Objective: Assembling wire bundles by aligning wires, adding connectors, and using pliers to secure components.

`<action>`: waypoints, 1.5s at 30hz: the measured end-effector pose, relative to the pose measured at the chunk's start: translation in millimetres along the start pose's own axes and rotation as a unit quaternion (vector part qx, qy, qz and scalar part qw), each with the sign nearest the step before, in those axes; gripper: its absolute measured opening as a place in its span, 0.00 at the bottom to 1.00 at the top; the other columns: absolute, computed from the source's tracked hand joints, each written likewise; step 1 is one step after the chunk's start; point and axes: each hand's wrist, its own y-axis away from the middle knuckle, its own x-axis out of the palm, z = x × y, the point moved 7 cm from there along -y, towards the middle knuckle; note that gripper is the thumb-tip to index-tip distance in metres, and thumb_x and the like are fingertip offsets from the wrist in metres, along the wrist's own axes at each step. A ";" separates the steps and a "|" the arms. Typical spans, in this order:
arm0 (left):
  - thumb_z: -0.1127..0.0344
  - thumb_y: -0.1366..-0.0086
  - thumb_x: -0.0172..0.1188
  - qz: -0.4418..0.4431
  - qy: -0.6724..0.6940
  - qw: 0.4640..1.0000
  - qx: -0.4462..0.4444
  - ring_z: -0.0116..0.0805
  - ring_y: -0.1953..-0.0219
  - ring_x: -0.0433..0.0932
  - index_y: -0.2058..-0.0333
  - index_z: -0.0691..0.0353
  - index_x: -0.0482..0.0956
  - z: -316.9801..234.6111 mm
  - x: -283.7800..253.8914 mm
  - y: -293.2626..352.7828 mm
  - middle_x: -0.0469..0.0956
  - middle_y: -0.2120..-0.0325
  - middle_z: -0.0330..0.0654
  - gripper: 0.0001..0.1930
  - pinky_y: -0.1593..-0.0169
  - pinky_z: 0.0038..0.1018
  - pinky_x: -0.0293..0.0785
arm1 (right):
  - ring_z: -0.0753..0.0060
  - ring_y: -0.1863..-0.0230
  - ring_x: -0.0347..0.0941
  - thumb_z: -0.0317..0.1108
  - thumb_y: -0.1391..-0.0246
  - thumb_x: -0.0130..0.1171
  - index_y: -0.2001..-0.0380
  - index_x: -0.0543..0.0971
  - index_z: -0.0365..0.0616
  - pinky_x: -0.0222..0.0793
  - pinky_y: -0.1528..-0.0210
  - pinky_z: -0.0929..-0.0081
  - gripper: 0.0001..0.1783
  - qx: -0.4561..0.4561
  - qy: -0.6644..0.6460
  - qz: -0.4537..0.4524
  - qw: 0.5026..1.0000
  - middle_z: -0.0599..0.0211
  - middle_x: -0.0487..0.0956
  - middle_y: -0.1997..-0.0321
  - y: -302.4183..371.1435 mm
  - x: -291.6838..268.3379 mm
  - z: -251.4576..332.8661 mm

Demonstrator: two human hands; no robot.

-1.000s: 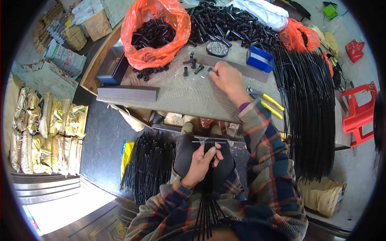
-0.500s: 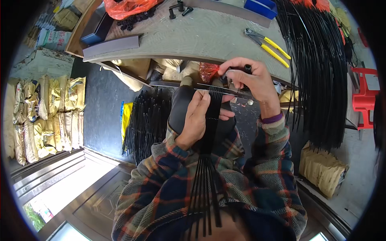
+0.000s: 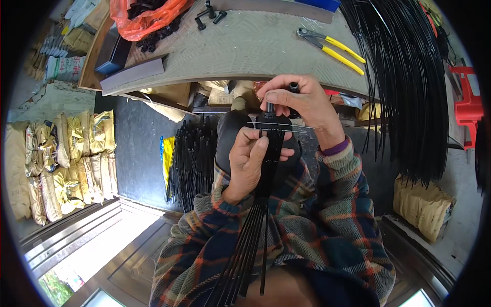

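Held black strips point(image 3: 271, 163): plastic-looking, low sheen. Black tube point(image 3: 270, 107): smooth, plastic-looking. Cross-wires point(image 3: 279, 123): thin, bright, metallic. Tabletop point(image 3: 240, 48): matt, scuffed. Pliers point(image 3: 337, 45): metal head, yellow plastic-looking handles, faintly glossy. Orange bag point(image 3: 146, 25), far left: thin, crinkled, shiny plastic film. Red stool point(image 3: 467, 100), right: smooth plastic. Plaid sleeves point(image 3: 342, 204): rough, woolly cloth. Parcel point(image 3: 422, 210), near right: creased, papery wrap.

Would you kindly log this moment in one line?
left hand: holds thin black rods; right hand: holds black tubular fittings; yellow-handled metal pliers: on grey worktable
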 end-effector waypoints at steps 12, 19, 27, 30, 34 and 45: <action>0.73 0.35 0.42 0.016 0.015 0.999 0.029 0.45 0.64 0.78 0.47 0.62 0.50 -10.7 7.7 13.1 0.70 0.57 0.63 0.18 0.61 0.29 0.77 | 0.89 0.82 0.63 0.30 0.52 0.60 0.73 0.75 0.37 0.58 0.81 0.91 0.07 -0.020 -0.021 0.024 0.999 0.72 0.73 0.78 2.2 20.0 2.0; 0.71 0.35 0.43 0.004 0.014 1.000 0.027 0.47 0.65 0.78 0.47 0.61 0.49 -11.7 7.2 15.2 0.71 0.58 0.64 0.20 0.62 0.31 0.77 | 0.91 0.82 0.62 0.28 0.54 0.61 0.75 0.74 0.40 0.56 0.81 0.91 0.06 -0.020 -0.012 0.015 1.000 0.76 0.71 0.78 0.2 23.3 -2.7; 0.73 0.35 0.41 0.027 0.033 0.998 0.038 0.45 0.62 0.78 0.45 0.62 0.47 -11.6 5.7 16.0 0.70 0.56 0.64 0.21 0.59 0.30 0.76 | 0.91 0.83 0.60 0.28 0.57 0.63 0.77 0.72 0.42 0.55 0.82 0.91 0.08 -0.007 -0.010 0.000 1.000 0.77 0.70 0.79 -5.6 27.6 -4.8; 0.73 0.35 0.41 0.027 0.031 0.999 0.032 0.46 0.62 0.78 0.46 0.62 0.47 -12.4 6.3 15.6 0.70 0.57 0.64 0.20 0.59 0.30 0.76 | 0.91 0.83 0.60 0.28 0.57 0.63 0.79 0.71 0.43 0.55 0.83 0.91 0.09 0.001 -0.018 0.002 1.000 0.77 0.69 0.79 -6.3 27.6 -7.1; 0.73 0.35 0.41 0.031 0.033 0.998 0.033 0.47 0.62 0.78 0.45 0.62 0.47 -11.7 5.3 15.3 0.70 0.57 0.64 0.21 0.59 0.30 0.76 | 0.92 0.85 0.59 0.28 0.56 0.63 0.82 0.67 0.44 0.54 0.85 0.92 0.13 0.006 0.004 0.000 1.000 0.78 0.67 0.80 -8.8 30.0 -5.6; 0.73 0.35 0.42 0.025 0.034 0.999 0.027 0.47 0.63 0.78 0.47 0.62 0.48 -10.3 4.8 13.1 0.70 0.57 0.64 0.19 0.59 0.31 0.76 | 0.92 0.85 0.56 0.27 0.57 0.64 0.86 0.65 0.45 0.50 0.86 0.90 0.16 -0.034 0.021 -0.001 0.999 0.81 0.62 0.84 -12.0 34.1 -3.2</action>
